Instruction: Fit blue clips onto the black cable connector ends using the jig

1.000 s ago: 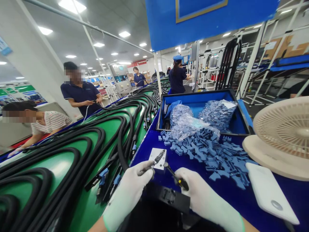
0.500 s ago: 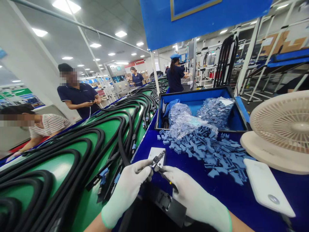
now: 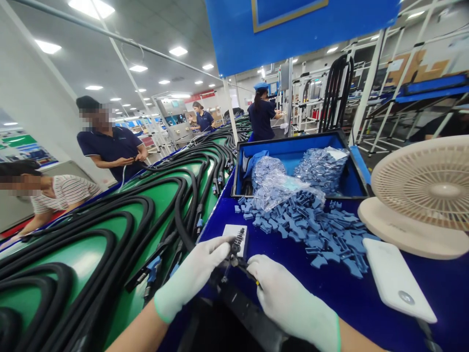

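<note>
Your left hand (image 3: 194, 276) gripped the connector (image 3: 239, 238), and your right hand (image 3: 289, 303) pinched a tool (image 3: 245, 265); a slip might have damaged the connector.

The blue tabletop (image 3: 330, 293) carries a blue tray (image 3: 289, 143) at its far end. In front of the tray a heap of small blue plastic pieces (image 3: 315, 230) spreads out, with a clear bag (image 3: 282, 188) lying on the heap's far side. A white card (image 3: 230, 231) lies near the front edge, and a flat white slab (image 3: 397, 278) and a cream fan (image 3: 421, 195) lie to the right.
</note>
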Demonstrator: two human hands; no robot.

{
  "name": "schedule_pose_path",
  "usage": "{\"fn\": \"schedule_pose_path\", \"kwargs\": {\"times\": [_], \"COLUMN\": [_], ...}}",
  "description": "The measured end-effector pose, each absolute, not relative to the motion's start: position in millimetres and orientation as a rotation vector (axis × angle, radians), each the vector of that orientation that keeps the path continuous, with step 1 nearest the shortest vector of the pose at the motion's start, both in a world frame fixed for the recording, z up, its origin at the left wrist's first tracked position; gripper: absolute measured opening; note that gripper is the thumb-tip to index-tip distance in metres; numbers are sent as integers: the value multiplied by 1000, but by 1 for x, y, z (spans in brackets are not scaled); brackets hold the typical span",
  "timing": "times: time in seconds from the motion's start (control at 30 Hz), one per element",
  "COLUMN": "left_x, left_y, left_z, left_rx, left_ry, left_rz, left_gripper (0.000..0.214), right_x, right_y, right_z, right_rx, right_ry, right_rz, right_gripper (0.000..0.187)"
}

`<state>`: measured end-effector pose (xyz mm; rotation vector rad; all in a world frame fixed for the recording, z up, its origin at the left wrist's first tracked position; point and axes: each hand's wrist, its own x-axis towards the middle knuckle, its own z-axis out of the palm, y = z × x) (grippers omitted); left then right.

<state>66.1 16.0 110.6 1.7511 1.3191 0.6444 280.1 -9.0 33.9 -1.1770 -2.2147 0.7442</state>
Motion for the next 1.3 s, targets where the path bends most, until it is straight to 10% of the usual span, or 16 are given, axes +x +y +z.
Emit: {"fn": "schedule_pose_path", "kwargs": {"times": [0.47,0.8,0.93,1.03,1.3], "left_x": [87,92,85,87,94], "left_y": [30,31,29,20,17], "left_z": [109,104,106,108,103], "left_rx": [1820,1518,1482,1667,2095], "left_ry": [1434,1303,1300,1296,1003], "left_rz": [693,1042,1128,989,579], "left_gripper": [38,35,42,35,20], "right_x": [272,316,306,284,283], "right_y": [10,-1,-20,-33,-27], "right_z": [8,13,25,30,38], "right_rx": [-1500,-1421,-1324,-1144,-933], "right_ry": [-2133,-2225,-1864,-1350,-1104], "right_rz": [594,369,940,1431,1508], "right_gripper": [4,63,83,61,51]}}
